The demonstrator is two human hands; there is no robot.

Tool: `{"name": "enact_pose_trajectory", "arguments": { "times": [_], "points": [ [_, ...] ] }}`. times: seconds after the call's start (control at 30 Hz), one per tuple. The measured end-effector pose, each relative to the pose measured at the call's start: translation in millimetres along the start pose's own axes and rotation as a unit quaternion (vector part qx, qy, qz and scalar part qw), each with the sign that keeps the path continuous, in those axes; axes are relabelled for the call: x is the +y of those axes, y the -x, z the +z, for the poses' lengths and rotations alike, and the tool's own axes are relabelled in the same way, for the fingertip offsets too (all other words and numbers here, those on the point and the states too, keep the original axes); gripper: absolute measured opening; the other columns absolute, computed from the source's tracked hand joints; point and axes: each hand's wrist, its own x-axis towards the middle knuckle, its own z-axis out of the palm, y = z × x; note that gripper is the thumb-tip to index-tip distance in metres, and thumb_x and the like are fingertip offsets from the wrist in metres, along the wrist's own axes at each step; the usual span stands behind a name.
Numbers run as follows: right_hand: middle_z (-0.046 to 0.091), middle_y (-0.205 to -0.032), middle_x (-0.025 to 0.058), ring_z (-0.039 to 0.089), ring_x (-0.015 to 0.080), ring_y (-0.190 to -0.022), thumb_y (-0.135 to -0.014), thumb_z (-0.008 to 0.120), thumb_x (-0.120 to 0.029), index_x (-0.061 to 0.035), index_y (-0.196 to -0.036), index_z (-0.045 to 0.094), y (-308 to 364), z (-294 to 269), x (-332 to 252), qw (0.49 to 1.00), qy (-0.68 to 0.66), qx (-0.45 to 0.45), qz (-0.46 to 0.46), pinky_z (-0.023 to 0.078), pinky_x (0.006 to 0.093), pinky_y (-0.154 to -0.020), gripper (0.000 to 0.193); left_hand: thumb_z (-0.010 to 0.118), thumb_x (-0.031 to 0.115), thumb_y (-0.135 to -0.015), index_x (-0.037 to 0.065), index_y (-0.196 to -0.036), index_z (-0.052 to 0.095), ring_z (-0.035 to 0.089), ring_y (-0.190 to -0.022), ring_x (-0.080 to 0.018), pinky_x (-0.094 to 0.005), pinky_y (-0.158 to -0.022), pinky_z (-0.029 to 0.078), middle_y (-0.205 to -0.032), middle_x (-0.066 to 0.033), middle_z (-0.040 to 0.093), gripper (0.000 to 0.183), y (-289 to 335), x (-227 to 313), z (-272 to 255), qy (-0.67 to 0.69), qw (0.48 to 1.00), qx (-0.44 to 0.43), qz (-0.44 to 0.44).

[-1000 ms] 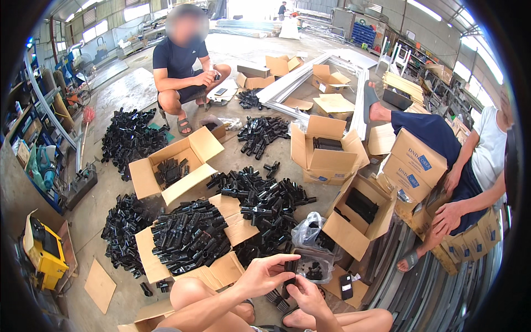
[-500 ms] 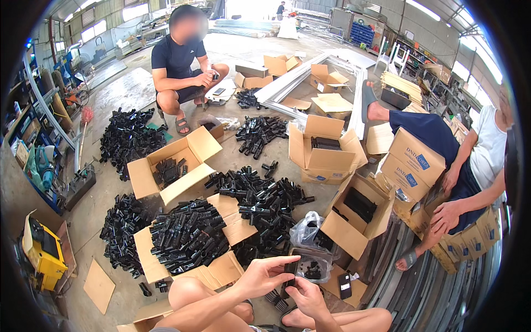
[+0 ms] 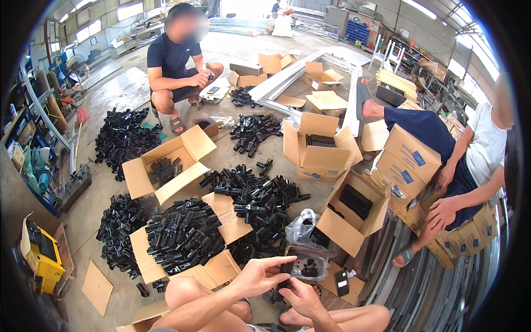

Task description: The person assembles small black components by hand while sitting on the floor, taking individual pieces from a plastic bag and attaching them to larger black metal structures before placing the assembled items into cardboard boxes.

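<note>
Low in front of me, a small black plastic fitting (image 3: 285,269) is pinched between both hands. My left hand (image 3: 259,278) grips its upper end, the index finger stretched out over the top. The fingertips of my right hand (image 3: 301,297) close on its lower end. Just beyond the hands are a clear plastic bag (image 3: 302,227) and a tray lined with clear plastic (image 3: 318,257), with small black pieces in it. To the left, a flattened-open carton (image 3: 145,255) is heaped with black fittings (image 3: 185,235); another heap of black fittings (image 3: 265,207) lies beyond the bag.
An open carton (image 3: 344,240) with black pieces stands at right, near a phone (image 3: 343,283) on cardboard. A seated person (image 3: 487,149) is beside stacked cartons (image 3: 409,157) and long metal profiles (image 3: 381,271). Another person (image 3: 177,66) squats beyond the heaps. A yellow case (image 3: 47,260) stands left.
The whole view has shifted slightly, so the scene sits a little further left. Both hands keep hold of the black fitting in nearly the same pose.
</note>
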Motion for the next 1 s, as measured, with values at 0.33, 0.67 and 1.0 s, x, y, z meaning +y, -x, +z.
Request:
{"name": "enact_pose_trajectory", "arguments": {
  "times": [0.33, 0.67, 1.0],
  "points": [
    [0.075, -0.111, 0.0069, 0.069, 0.0111, -0.098, -0.094, 0.079, -0.019, 0.0024, -0.127, 0.065, -7, 19, 26, 0.974, -0.227, -0.001, 0.021, 0.055, 0.0275, -0.087, 0.041, 0.072, 0.004, -0.096, 0.010, -0.149, 0.057, 0.069, -0.090, -0.0098, -0.0280, -0.069, 0.060, -0.110, -0.0131, 0.075, 0.055, 1, 0, 5, -0.002, 0.998, 0.064, -0.019],
    [0.073, -0.108, 0.0036, 0.067, 0.0093, -0.100, -0.093, 0.079, -0.010, 0.0020, -0.120, 0.067, -10, 4, -6, 0.990, -0.119, -0.017, 0.071, 0.054, 0.0273, -0.090, 0.032, 0.075, 0.004, -0.094, 0.003, -0.151, 0.051, 0.070, -0.105, -0.0147, -0.0301, -0.092, 0.059, -0.116, -0.0127, 0.073, 0.061, -2, -9, -5, -0.007, 0.997, 0.051, -0.059],
    [0.076, -0.104, 0.0043, 0.068, 0.0086, -0.092, -0.091, 0.082, -0.020, 0.0002, -0.123, 0.069, -8, 9, 9, 0.981, -0.187, -0.008, 0.049, 0.054, 0.0275, -0.082, 0.040, 0.073, 0.006, -0.096, 0.010, -0.153, 0.047, 0.070, -0.105, -0.0147, -0.0306, -0.093, 0.058, -0.115, -0.0136, 0.073, 0.063, 1, -2, 5, 0.003, 0.997, 0.066, -0.038]
  ]
}}
